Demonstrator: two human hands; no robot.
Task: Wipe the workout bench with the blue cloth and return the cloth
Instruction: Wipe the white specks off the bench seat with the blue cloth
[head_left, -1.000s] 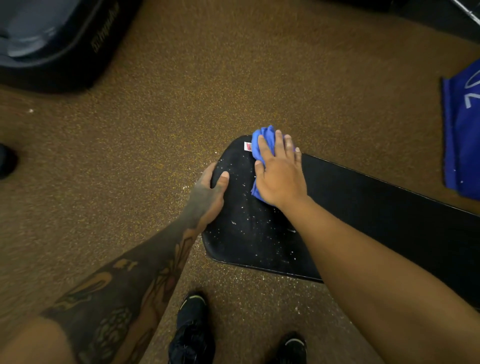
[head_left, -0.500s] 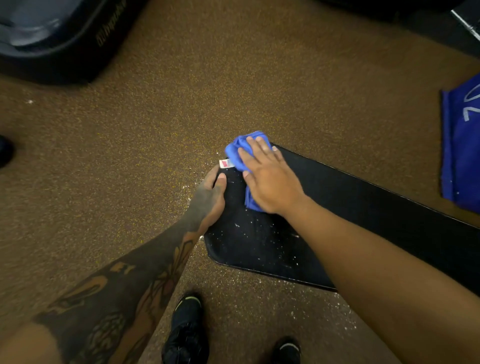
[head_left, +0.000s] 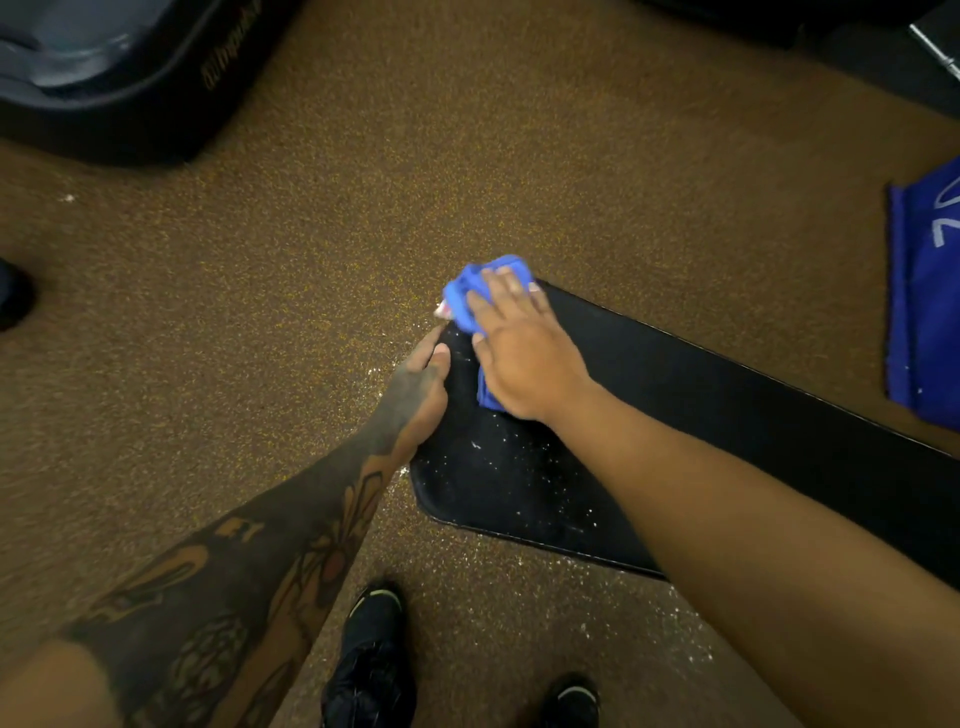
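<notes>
The black workout bench pad (head_left: 727, 395) runs from centre to the right edge, its near end speckled with white dust. The bunched blue cloth (head_left: 465, 296) lies at the pad's far left corner, over a small white and red tag. My right hand (head_left: 519, 348) presses flat on the cloth, fingers spread over it. Resting on the pad's left end edge, my left hand (head_left: 421, 384) has its thumb on top of the pad and holds nothing else.
Brown speckled floor (head_left: 467, 156) surrounds the bench, with white dust scattered near my black shoes (head_left: 374, 665). A dark machine base (head_left: 130, 78) fills the top left. A blue fabric item (head_left: 930, 291) lies at the right edge. A metal bar (head_left: 935, 52) shows top right.
My right hand has pushed the cloth left and forward to the pad's far corner, over the tag. My left hand stays on the pad's end.
</notes>
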